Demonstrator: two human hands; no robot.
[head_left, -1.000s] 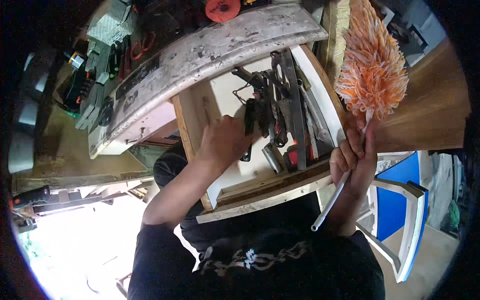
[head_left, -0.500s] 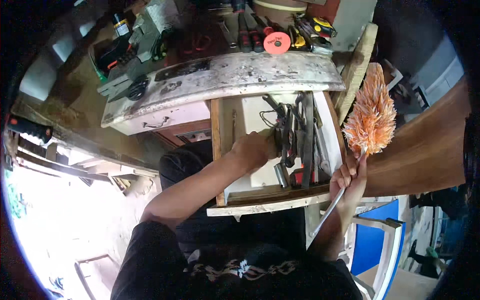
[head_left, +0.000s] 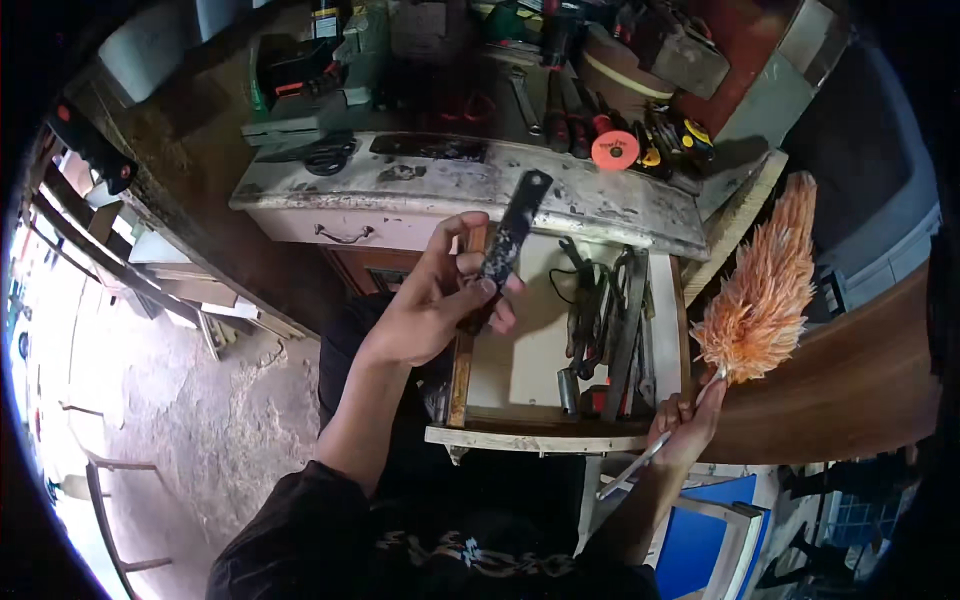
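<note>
My left hand (head_left: 420,310) is raised over the left side of an open drawer (head_left: 540,442), its fingers closed on a dark, flat, worn tool (head_left: 518,220) with a hole at its upper end. Its lower part is hidden by my fingers, so its exact kind is unclear. To the right of the drawer, my right hand (head_left: 690,420) grips the thin pale handle of an orange and white fluffy duster (head_left: 760,300), head upward. Inside the drawer, long metal hand tools (head_left: 624,325) crowd the right side, with a silver metal tube (head_left: 569,390) near the front.
Above the drawer is a paint-stained white top (head_left: 450,185) bearing black scissor-like handles (head_left: 330,155), a wrench (head_left: 524,102) and a round salmon-coloured disc (head_left: 615,150). A wooden board (head_left: 740,225) leans at right. A blue panel (head_left: 705,530) stands below my right forearm.
My left hand has come up out of the drawer with the dark flat tool. My right hand still holds the duster. The whole view has shifted a little.
</note>
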